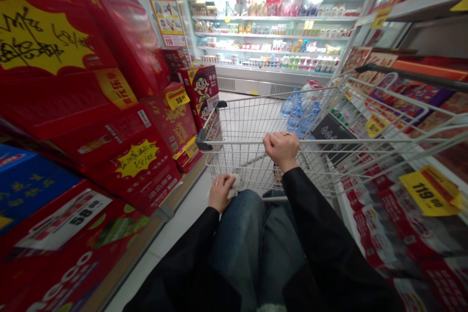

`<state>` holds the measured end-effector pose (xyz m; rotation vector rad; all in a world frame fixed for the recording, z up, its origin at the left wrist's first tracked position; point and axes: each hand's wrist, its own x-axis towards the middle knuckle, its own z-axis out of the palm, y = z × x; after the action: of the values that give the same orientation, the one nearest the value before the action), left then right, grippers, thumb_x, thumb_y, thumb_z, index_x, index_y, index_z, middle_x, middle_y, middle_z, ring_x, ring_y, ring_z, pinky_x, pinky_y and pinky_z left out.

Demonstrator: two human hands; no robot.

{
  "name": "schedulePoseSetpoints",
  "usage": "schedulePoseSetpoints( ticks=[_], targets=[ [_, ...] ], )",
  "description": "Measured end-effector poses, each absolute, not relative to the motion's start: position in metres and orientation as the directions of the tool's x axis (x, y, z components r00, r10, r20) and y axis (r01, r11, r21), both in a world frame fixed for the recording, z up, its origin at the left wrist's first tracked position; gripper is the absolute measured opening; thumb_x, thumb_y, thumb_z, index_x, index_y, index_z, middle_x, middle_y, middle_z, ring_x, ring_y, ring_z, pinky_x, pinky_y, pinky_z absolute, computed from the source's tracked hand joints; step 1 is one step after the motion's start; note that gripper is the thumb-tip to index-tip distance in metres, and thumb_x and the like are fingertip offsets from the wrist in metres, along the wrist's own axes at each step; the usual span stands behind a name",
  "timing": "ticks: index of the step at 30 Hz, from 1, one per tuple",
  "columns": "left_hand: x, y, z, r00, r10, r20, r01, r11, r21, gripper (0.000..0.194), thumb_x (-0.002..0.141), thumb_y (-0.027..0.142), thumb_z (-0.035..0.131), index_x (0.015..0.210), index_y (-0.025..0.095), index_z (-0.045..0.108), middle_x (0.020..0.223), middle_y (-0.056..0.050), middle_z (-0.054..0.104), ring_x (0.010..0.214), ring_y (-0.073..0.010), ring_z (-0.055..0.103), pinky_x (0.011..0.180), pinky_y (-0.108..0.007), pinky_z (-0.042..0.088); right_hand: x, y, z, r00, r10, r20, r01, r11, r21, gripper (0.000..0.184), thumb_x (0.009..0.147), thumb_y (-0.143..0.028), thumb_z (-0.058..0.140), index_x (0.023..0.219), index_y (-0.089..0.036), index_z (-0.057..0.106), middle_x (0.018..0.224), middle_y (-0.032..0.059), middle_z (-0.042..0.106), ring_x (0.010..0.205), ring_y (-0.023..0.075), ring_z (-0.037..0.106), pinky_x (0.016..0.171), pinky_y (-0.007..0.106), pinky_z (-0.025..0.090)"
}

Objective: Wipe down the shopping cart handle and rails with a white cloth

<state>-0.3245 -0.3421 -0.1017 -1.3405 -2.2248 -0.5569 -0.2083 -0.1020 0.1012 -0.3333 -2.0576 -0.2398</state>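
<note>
In the head view, the right hand (281, 150) lies over the push bar (340, 140) of a wire shopping cart (248, 122), its fingers (273, 141) curled together around the tube, a grip that keeps the cart within the person's control. The left hand (221, 194) sits lower, below the bar and at the near end of the cart, with its fingers (227, 184) closed on a crumpled white tissue (236, 186); how tightly they pinch it cannot be told from this angle. Having the tissue in that hand may be why it is off the bar. Blue-capped water bottles (298, 111) show through the mesh at the far end, though whether they lie inside the basket is hard to tell. Red gift boxes (161, 126) are stacked high along the left of the aisle, with yellow price signs (137, 158) facing outward for shoppers to read. A yellow 119.00 price tag (427, 191) hangs at the right, and a lit refrigerated case (270, 34) stands ahead.
</note>
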Motion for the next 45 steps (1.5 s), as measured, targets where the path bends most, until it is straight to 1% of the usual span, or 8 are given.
schedulePoseSetpoints(
  ticks=[4,13,23,29,38,40,42,45],
  targets=[
    [-0.324,-0.342,-0.103,-0.414,0.695,0.587,0.892,0.438,0.111,0.046,0.091,0.047,0.063,0.126,0.017,0.057,0.126,-0.010,0.059,0.112,-0.0216,0.059,0.097,-0.043,0.058,-0.208,-0.101,0.101,-0.479,0.146,0.866,0.326,0.945,0.021,0.043,0.096,-0.028,0.049,0.055,-0.019,0.061,0.057,0.0018,0.065,0.059,0.0136,0.046,0.068,0.035,0.024],
    [-0.321,-0.342,-0.103,-0.441,0.708,0.552,0.886,0.442,0.142,0.045,0.092,0.047,0.063,0.126,0.018,0.057,0.126,-0.011,0.058,0.113,-0.0218,0.059,0.098,-0.044,0.057,-0.207,-0.103,0.102,-0.471,0.124,0.873,0.337,0.940,0.048,0.044,0.096,-0.028,0.049,0.055,-0.020,0.062,0.056,0.0018,0.065,0.058,0.0135,0.046,0.067,0.035,0.023],
    [-0.319,-0.344,-0.105,-0.467,0.735,0.492,0.880,0.439,0.180,0.048,0.091,0.048,0.063,0.128,0.018,0.056,0.128,-0.011,0.057,0.115,-0.0225,0.059,0.099,-0.044,0.057,-0.208,-0.102,0.102,-0.486,0.148,0.861,0.328,0.944,0.023,0.045,0.097,-0.028,0.048,0.055,-0.020,0.061,0.057,0.0016,0.066,0.059,0.0136,0.047,0.068,0.035,0.023],
    [-0.318,-0.343,-0.105,-0.486,0.730,0.480,0.872,0.446,0.205,0.048,0.091,0.048,0.063,0.129,0.019,0.055,0.128,-0.011,0.057,0.114,-0.0224,0.058,0.097,-0.043,0.058,-0.209,-0.102,0.101,-0.491,0.151,0.858,0.338,0.941,0.027,0.044,0.097,-0.029,0.048,0.056,-0.020,0.062,0.059,0.0014,0.067,0.061,0.0138,0.049,0.068,0.035,0.024],
    [-0.312,-0.340,-0.106,-0.482,0.726,0.490,0.874,0.441,0.206,0.046,0.092,0.047,0.062,0.127,0.018,0.056,0.125,-0.011,0.057,0.112,-0.0216,0.058,0.095,-0.041,0.058,-0.210,-0.100,0.100,-0.474,0.136,0.870,0.335,0.942,0.035,0.046,0.098,-0.029,0.047,0.055,-0.020,0.061,0.058,0.0011,0.066,0.060,0.0138,0.049,0.069,0.035,0.025],
    [-0.309,-0.340,-0.104,-0.467,0.726,0.504,0.881,0.426,0.203,0.045,0.091,0.045,0.062,0.127,0.019,0.055,0.124,-0.010,0.057,0.111,-0.0214,0.058,0.093,-0.041,0.057,-0.210,-0.100,0.100,-0.472,0.133,0.872,0.334,0.942,0.037,0.046,0.098,-0.029,0.047,0.055,-0.021,0.061,0.058,0.0010,0.066,0.060,0.0138,0.049,0.069,0.035,0.025],
    [-0.307,-0.340,-0.098,-0.447,0.719,0.532,0.892,0.407,0.199,0.049,0.088,0.037,0.067,0.131,0.019,0.053,0.123,-0.011,0.057,0.112,-0.0227,0.057,0.093,-0.040,0.057,-0.210,-0.100,0.099,-0.471,0.136,0.872,0.337,0.941,0.036,0.045,0.097,-0.029,0.047,0.056,-0.021,0.061,0.058,0.0007,0.066,0.060,0.0139,0.048,0.069,0.035,0.025],
    [-0.311,-0.340,-0.079,-0.433,0.661,0.613,0.895,0.399,0.201,0.070,0.076,0.019,0.071,0.141,0.019,0.044,0.128,-0.014,0.054,0.119,-0.0272,0.053,0.098,-0.041,0.054,-0.210,-0.099,0.098,-0.467,0.122,0.876,0.340,0.939,0.051,0.044,0.097,-0.029,0.048,0.056,-0.021,0.061,0.058,0.0001,0.066,0.060,0.0139,0.048,0.069,0.036,0.024]
  ],
)
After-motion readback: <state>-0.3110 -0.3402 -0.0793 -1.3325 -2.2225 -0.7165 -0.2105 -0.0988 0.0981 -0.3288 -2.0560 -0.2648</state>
